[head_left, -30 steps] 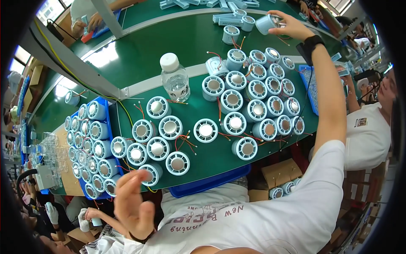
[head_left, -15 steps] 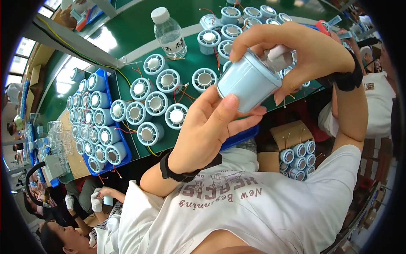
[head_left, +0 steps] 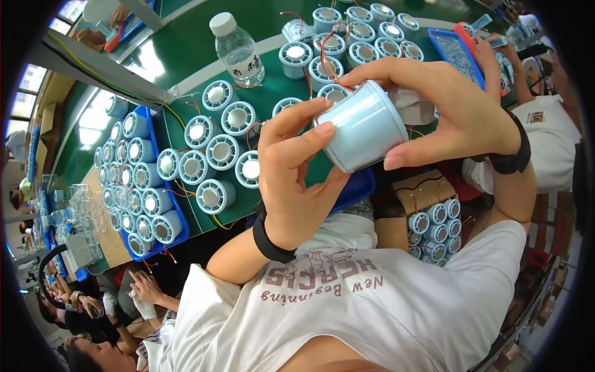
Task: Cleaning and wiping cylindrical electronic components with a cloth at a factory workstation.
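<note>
A light-blue cylindrical housing [head_left: 365,127] is held tilted above the table, its smooth side toward me. My right hand [head_left: 452,118] is closed around its right end, fingers over the top and thumb below. Something white, perhaps finger covers, shows on the fingers behind it. My left hand [head_left: 294,167] grips the left end with its fingertips. Red and yellow wires [head_left: 327,59] run near the housing's upper left edge; I cannot tell whether they belong to it. Similar housings with round, vented ends [head_left: 221,152] stand on the green table just left of my left hand.
A blue tray [head_left: 180,232] full of housings stands at the left. Behind are a clear bottle [head_left: 242,59] and more housings [head_left: 362,54]. At the far right is a blue tray of small parts [head_left: 457,54]. An open carton [head_left: 393,232] holds housings low right. Co-workers' hands [head_left: 145,288] show lower left.
The housing has turned from a steep tilt to nearly sideways and moved slightly right. My left hand has shifted from beneath it to its left end; my right thumb now presses its lower right.
</note>
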The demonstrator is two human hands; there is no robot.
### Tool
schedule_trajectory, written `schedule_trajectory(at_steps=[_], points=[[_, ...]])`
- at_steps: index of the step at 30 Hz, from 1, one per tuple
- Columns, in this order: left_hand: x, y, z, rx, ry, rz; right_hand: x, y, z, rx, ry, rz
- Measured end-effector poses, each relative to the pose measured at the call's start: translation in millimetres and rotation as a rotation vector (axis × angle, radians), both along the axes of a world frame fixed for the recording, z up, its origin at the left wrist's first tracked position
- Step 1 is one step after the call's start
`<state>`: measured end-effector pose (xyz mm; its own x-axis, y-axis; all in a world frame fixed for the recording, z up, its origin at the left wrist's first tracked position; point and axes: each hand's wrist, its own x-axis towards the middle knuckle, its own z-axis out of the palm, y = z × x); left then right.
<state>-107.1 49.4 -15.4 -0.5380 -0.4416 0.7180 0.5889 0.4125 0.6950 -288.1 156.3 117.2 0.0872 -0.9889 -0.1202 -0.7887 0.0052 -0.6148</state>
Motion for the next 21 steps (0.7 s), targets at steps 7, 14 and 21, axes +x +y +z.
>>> schedule_trajectory(at_steps=[7,14,21], points=[[19.9,0.7,12.6,-0.196,-0.215,0.206,-113.2,19.0,-12.2,-0.162,0.437,-0.287],[19.6,-2.4,6.9,-0.149,-0.17,0.171,-235.9,37.4,-89.4,0.114,0.56,-0.602],[22.9,-11.8,11.9,-0.166,-0.262,0.17,-264.0,24.6,-141.3,0.014,0.545,-0.575]])
